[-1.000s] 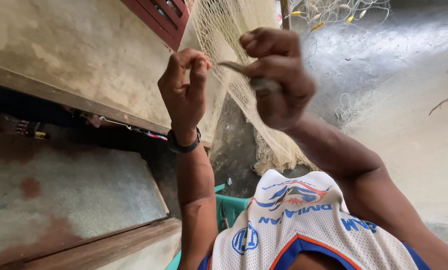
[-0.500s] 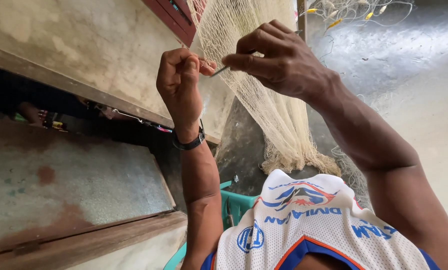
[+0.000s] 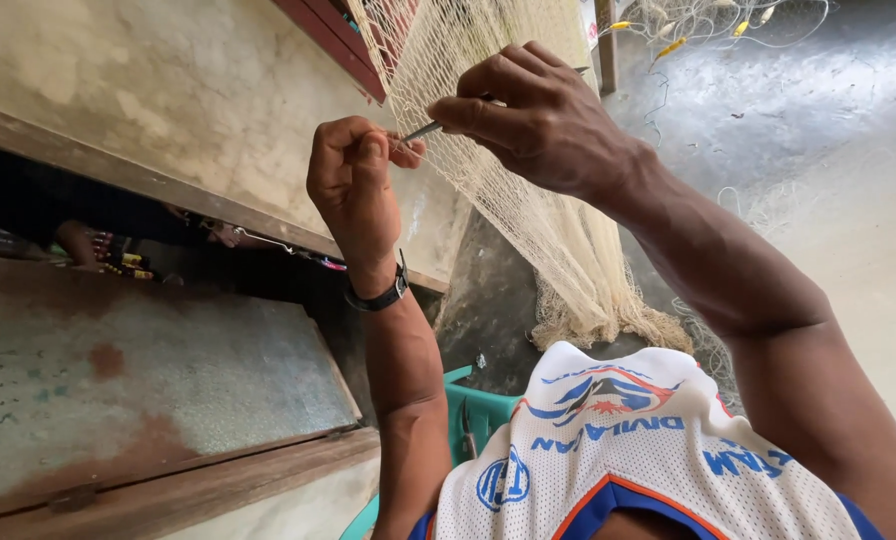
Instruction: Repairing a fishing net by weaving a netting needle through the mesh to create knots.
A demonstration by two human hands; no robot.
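While my left hand [image 3: 353, 185] pinches a strand of the hanging net [image 3: 508, 190] in a closed fist, my right hand [image 3: 538, 120] grips a thin needle [image 3: 423, 131] between closed fingers, its tip at that pinch. Loosening either grip could probably slacken the mesh.

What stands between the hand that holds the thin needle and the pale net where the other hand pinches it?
Nothing visible does. The right hand points the thin grey netting needle straight at the left hand's fingers, which pinch the pale hanging fishing net. The needle tip nearly meets them, with only net mesh there.
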